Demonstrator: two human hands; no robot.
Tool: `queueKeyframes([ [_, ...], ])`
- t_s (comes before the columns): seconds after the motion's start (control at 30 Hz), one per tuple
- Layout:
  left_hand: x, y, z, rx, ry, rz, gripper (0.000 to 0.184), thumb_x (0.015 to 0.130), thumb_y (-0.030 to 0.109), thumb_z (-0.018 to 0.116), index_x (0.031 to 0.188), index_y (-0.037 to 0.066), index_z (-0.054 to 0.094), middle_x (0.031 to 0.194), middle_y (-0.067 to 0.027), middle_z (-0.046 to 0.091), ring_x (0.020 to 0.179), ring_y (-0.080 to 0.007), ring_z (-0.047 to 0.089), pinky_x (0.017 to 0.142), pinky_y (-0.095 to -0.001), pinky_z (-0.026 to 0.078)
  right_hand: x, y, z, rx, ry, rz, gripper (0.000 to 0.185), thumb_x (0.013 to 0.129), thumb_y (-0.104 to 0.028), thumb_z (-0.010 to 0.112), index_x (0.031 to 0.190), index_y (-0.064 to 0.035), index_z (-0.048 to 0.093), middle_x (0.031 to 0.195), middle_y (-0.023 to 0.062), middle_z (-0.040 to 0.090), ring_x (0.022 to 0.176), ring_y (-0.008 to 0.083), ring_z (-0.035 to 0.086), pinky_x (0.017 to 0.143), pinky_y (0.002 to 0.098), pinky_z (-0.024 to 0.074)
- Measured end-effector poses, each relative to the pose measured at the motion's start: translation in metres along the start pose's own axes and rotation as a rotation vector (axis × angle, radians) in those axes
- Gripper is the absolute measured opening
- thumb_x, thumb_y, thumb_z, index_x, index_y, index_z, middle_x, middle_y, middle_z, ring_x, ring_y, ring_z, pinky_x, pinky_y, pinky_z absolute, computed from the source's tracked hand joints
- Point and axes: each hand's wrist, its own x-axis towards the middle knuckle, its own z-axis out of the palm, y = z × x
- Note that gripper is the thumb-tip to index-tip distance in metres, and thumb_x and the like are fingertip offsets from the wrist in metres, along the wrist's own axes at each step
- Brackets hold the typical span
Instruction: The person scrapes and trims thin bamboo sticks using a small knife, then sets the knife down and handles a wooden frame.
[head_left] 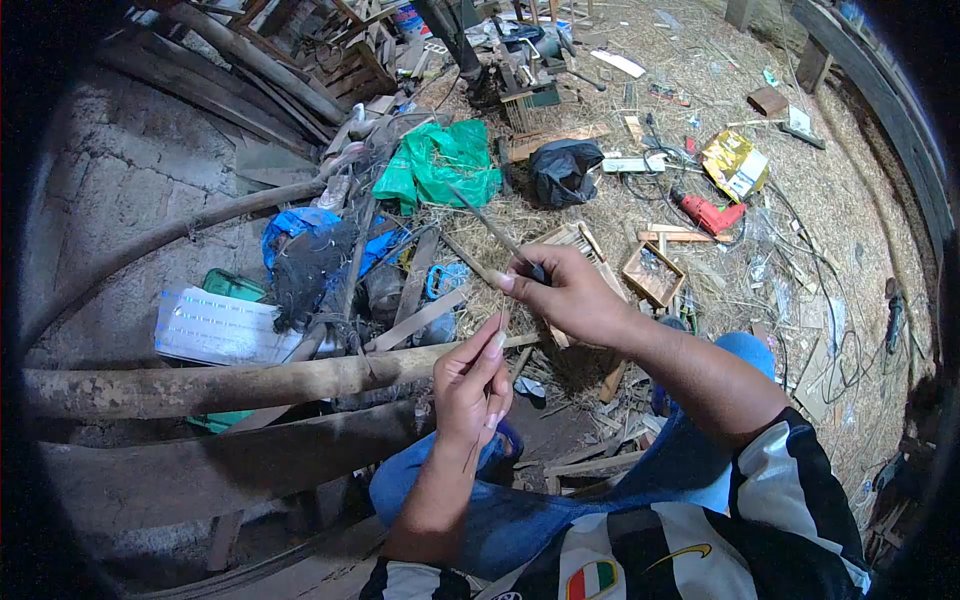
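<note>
My right hand [570, 290] is closed around a long, thin, dark blade-like tool [487, 222], which points up and to the left. Close to its thumb runs a narrow light-brown strip [465, 256] that looks like wood or bamboo. Just below, my left hand [475, 385] pinches a thin strip [503, 318] between thumb and fingertips. A fine dark end of it appears to hang below the palm. The two hands are near each other but apart, above my lap. How the strip meets the tool is hidden by the right fingers.
A bamboo pole [250, 388] crosses at left. Beyond my hands lie a green plastic bag [440, 165], a black bag [563, 170] and a small wooden box [653, 273]. A red power drill [708, 212] and a yellow packet [735, 163] lie right, among shavings and cables.
</note>
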Motion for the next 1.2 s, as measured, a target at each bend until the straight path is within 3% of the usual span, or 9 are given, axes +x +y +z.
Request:
queueKeyframes([
  [0.03,0.001,-0.001,-0.002,-0.005,-0.014,0.032,0.035,0.102,0.009,0.047,0.136,0.000,0.054,0.060,-0.0041,0.054,0.031,-0.0065,0.033,0.032,-0.0224,0.034,-0.001,-0.002,-0.001,0.001,-0.001,-0.003,0.037,0.094,-0.034,0.065,0.082,0.0006,0.062,0.066,0.0089,0.055,0.061,0.0175,0.052,0.058,0.0367,0.0419],
  [0.1,0.002,-0.002,-0.005,-0.014,0.000,0.051,0.035,0.102,0.009,0.047,0.135,0.001,0.055,0.060,-0.0039,0.054,0.031,-0.0067,0.034,0.032,-0.0223,0.034,-0.004,-0.010,-0.005,-0.212,0.071,-0.078,0.041,0.096,-0.042,0.057,0.090,-0.0008,0.059,0.072,0.0170,0.061,0.068,0.0336,0.062,0.060,0.0443,0.0458],
  [0.13,0.003,-0.001,-0.007,-0.023,0.015,0.067,0.034,0.102,0.009,0.047,0.134,0.001,0.055,0.059,-0.0037,0.053,0.031,-0.0068,0.034,0.032,-0.0222,0.034,-0.008,-0.015,-0.006,-0.210,0.068,-0.085,0.041,0.096,-0.042,0.057,0.090,-0.0008,0.059,0.072,0.0170,0.061,0.068,0.0336,0.062,0.060,0.0443,0.0458],
  [0.2,0.003,-0.001,-0.010,-0.036,0.017,0.086,0.033,0.102,0.008,0.047,0.133,0.002,0.057,0.059,-0.0033,0.053,0.031,-0.0069,0.034,0.032,-0.0222,0.033,-0.017,-0.026,-0.005,-0.516,-0.062,-0.170,0.041,0.098,-0.044,0.050,0.099,-0.0031,0.053,0.081,0.0215,0.063,0.078,0.0432,0.063,0.063,0.0508,0.0483],
  [0.57,-0.002,0.005,-0.008,-0.092,0.072,0.108,0.032,0.101,0.009,0.052,0.131,0.005,0.060,0.055,0.0024,0.044,0.036,-0.0044,0.030,0.035,-0.0222,0.031,-0.027,-0.022,0.009,-0.707,-0.154,-0.320,0.026,0.098,-0.035,0.049,0.103,-0.0091,0.052,0.083,0.0130,0.065,0.071,0.0369,0.066,0.056,0.0493,0.0516],
  [0.63,-0.003,0.005,-0.009,-0.058,0.048,0.131,0.031,0.101,0.009,0.052,0.131,0.005,0.061,0.054,0.0029,0.043,0.036,-0.0044,0.030,0.035,-0.0224,0.031,-0.022,-0.023,0.004,-0.723,-0.053,-0.250,0.021,0.097,-0.031,0.053,0.094,-0.0101,0.054,0.075,0.0124,0.061,0.067,0.0375,0.063,0.053,0.0491,0.0471],
  [1.2,-0.003,0.004,-0.010,-0.099,0.020,0.068,0.033,0.101,0.008,0.052,0.133,0.006,0.059,0.054,0.0025,0.043,0.035,-0.0050,0.030,0.035,-0.0229,0.032,-0.010,-0.020,-0.007,-0.742,-0.004,-0.223,0.031,0.098,-0.039,0.049,0.091,-0.0107,0.057,0.078,0.0138,0.065,0.068,0.0384,0.065,0.054,0.0503,0.0502],
])
